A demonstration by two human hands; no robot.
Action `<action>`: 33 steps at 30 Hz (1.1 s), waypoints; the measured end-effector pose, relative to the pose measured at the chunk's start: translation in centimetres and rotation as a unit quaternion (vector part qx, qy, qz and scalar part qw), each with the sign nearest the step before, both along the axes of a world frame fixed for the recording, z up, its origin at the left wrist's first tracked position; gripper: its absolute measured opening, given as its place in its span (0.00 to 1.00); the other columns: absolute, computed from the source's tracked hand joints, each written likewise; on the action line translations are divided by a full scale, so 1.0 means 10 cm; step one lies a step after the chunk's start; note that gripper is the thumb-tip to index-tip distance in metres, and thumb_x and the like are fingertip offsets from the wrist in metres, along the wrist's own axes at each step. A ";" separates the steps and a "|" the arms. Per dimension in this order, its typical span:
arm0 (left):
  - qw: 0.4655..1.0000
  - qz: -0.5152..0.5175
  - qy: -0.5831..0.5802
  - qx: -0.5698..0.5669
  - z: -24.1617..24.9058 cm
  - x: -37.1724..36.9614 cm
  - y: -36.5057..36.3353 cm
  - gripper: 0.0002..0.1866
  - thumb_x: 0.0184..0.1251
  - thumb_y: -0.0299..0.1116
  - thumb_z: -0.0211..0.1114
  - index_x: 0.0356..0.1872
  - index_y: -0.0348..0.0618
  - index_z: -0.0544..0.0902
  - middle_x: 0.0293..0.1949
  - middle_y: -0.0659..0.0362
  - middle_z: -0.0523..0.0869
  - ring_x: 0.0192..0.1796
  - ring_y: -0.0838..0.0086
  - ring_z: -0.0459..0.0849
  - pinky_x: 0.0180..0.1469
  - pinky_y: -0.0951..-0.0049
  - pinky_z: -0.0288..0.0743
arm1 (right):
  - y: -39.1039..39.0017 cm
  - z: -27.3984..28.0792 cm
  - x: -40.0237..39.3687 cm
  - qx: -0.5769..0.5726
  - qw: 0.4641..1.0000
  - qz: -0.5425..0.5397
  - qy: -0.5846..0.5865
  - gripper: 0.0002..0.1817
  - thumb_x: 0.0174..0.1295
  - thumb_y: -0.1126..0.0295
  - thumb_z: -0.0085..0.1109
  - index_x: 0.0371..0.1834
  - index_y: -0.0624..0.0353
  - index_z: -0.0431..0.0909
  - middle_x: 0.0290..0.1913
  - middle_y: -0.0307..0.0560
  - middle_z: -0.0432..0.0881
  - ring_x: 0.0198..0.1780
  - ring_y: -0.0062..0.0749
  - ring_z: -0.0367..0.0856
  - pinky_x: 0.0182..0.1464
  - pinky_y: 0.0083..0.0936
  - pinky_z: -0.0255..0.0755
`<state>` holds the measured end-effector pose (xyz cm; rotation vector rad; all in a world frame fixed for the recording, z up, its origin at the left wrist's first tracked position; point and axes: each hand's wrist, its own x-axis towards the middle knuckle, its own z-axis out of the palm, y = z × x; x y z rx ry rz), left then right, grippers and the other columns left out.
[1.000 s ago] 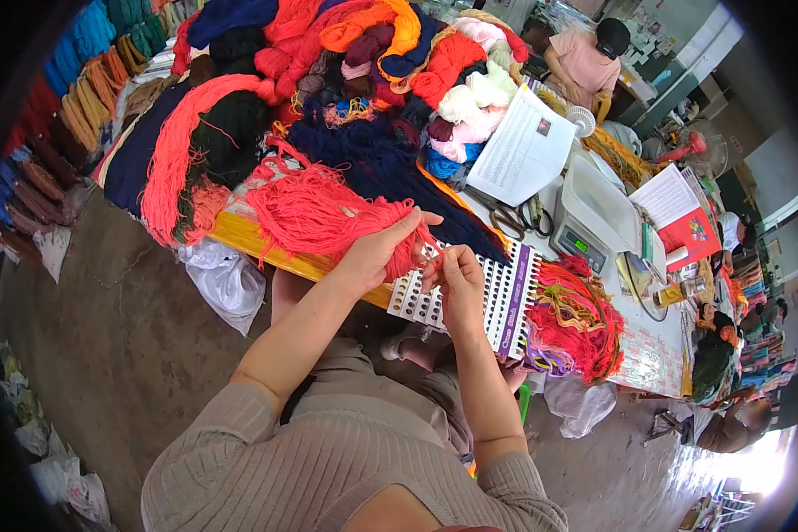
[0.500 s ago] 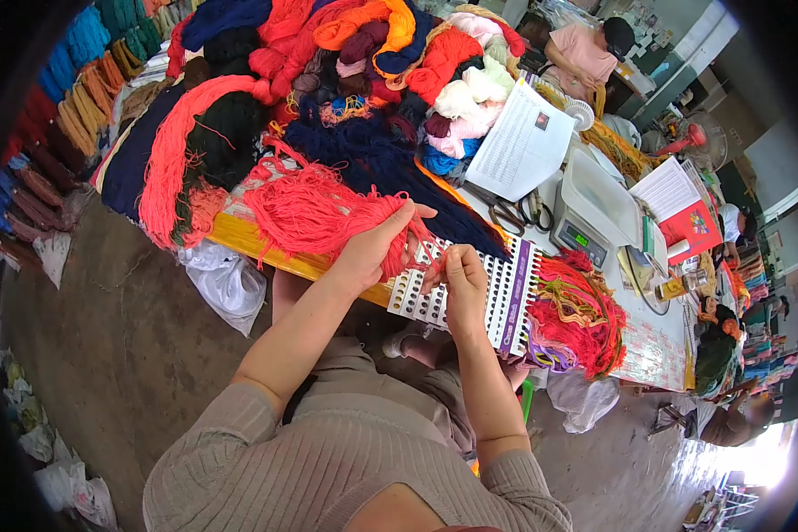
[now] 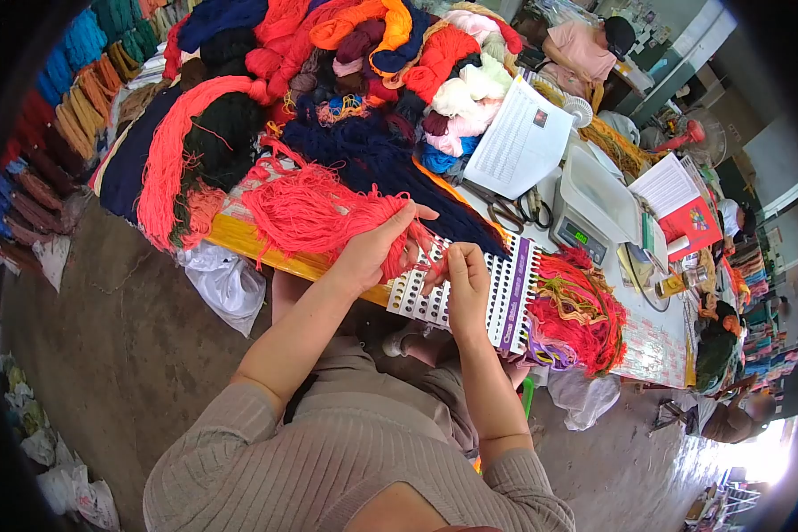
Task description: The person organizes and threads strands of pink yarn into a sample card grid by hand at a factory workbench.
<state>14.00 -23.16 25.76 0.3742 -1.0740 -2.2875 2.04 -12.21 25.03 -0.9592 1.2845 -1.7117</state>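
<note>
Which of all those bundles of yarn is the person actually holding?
The coral-red bundle at the table's near edge: the left hand grips it, and the right hand pinches its strands. The other bundles lie untouched behind.

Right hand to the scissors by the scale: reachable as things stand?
Probably yes, but not freely. The right hand is pinching a strand of the coral yarn bundle over the white hole card. The scissors lie just beyond that card, uncovered, beside the scale. It would have to let go first.

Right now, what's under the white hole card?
The white hole card overhangs the yellow table edge; the right hand covers its middle. Beneath shows a lap; the rest is hidden.
</note>
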 end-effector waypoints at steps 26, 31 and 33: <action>0.999 -0.011 0.028 0.011 -0.05 0.04 -0.03 0.20 0.74 0.44 0.46 0.49 0.37 0.76 0.26 0.62 0.81 0.23 0.84 0.77 0.26 0.85 0.72 | 0.02 0.02 0.04 0.004 1.000 -0.012 0.002 0.10 0.73 0.65 0.39 0.39 0.61 0.65 0.23 0.43 0.76 0.21 0.23 0.75 0.27 0.16 0.69; 0.997 0.010 0.032 0.068 0.10 0.04 0.02 0.20 0.74 0.44 0.46 0.52 0.37 0.74 0.32 0.58 0.82 0.32 0.79 0.82 0.36 0.80 0.77 | 0.04 0.03 0.03 0.032 0.999 0.028 -0.023 0.11 0.72 0.64 0.41 0.40 0.61 0.67 0.22 0.44 0.76 0.20 0.27 0.76 0.24 0.19 0.71; 0.996 -0.030 0.044 0.075 0.08 0.05 0.00 0.21 0.74 0.44 0.46 0.54 0.38 0.73 0.37 0.55 0.82 0.38 0.75 0.83 0.42 0.75 0.78 | 0.05 0.06 0.03 0.066 0.993 0.080 -0.049 0.12 0.71 0.63 0.43 0.41 0.61 0.70 0.21 0.43 0.76 0.20 0.27 0.77 0.25 0.19 0.71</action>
